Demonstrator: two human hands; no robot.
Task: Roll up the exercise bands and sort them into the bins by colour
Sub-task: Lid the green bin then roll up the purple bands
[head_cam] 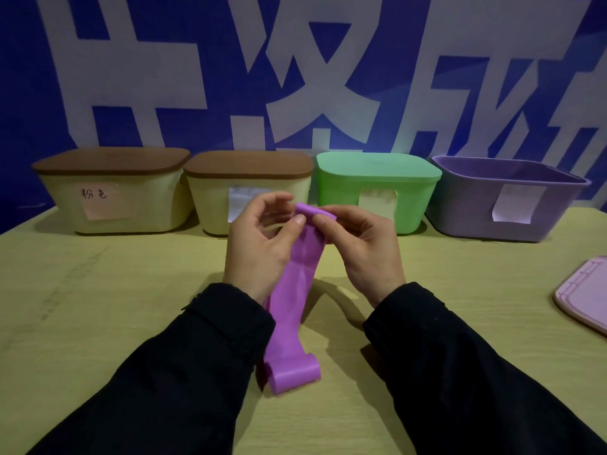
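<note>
A purple exercise band (pixel 297 290) is pinched at its top end between both hands (pixel 262 244) (pixel 358 247), its tail trailing onto the tabletop (pixel 115 307); rolling is just begun, with the open purple bin (pixel 512 205) awaiting.

The purple exercise band (pixel 292 290) looks like thin rubbery latex, smooth with a soft satin sheen, and it creases into shallow folds along its length. The table (pixel 98 307) has a pale wood-grain surface, matt, with faint scuffed streaks on its left part. The two cream bins (pixel 108 205) (pixel 213 208) look like smooth matt plastic, their brown lids (pixel 111 159) (pixel 249 162) matt as well. The green bin (pixel 414 205) and its lid (pixel 377 165) are smooth plastic with a slight gloss. The purple bin (pixel 466 211) is matt plastic. The labels (pixel 101 200) (pixel 512 205) are paper. The pink lid (pixel 584 297) is moulded plastic with ridges. The black sleeves (pixel 184 372) are matt cloth.
</note>
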